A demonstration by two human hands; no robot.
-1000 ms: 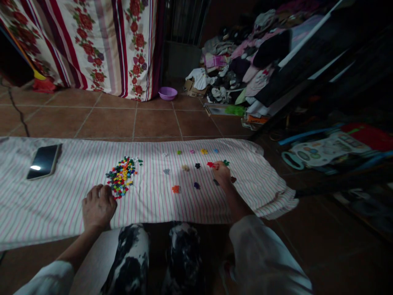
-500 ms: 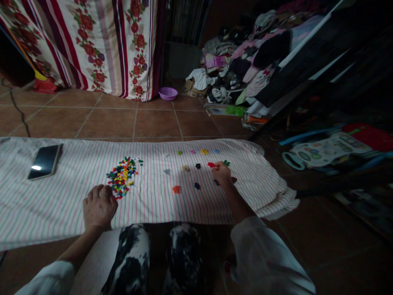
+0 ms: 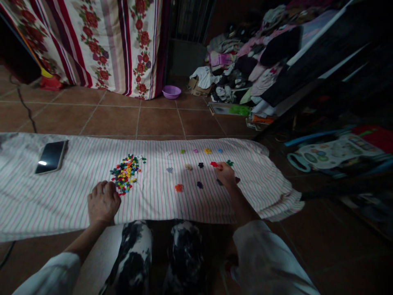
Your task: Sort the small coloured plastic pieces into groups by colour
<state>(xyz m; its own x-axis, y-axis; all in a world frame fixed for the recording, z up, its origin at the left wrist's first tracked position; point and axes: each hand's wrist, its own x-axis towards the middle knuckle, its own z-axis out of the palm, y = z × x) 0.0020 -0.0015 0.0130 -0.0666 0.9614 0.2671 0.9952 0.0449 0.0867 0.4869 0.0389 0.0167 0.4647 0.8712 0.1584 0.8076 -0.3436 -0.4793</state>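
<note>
My right hand point(image 3: 226, 174) is closed at the fingertips on a small red plastic piece point(image 3: 213, 164), low over the striped cloth point(image 3: 153, 209). Close around it lie a green piece point(image 3: 229, 163), a black piece point(image 3: 200, 165) and a dark piece partly covered by the hand. My left hand point(image 3: 103, 201) rests palm down, fingers loosely bent and slightly apart, at the near left edge of a pile of small coloured pieces point(image 3: 125, 175). Between the hands are small flower-like clusters, among them an orange one point(image 3: 178, 187), a beige one point(image 3: 188, 166) and a dark blue one point(image 3: 199, 184).
A phone point(image 3: 51, 157) lies on the cloth at the left. Along the far side sit yellow point(image 3: 208, 150), pink point(image 3: 195, 150) and light blue point(image 3: 220, 150) clusters. Beyond, a purple basin point(image 3: 171, 92) stands on the tiled floor near heaped clothes point(image 3: 236, 69).
The whole view has shifted slightly, so everything appears a little further right. My right hand stays on the red piece, and my left hand remains beside the pile.
</note>
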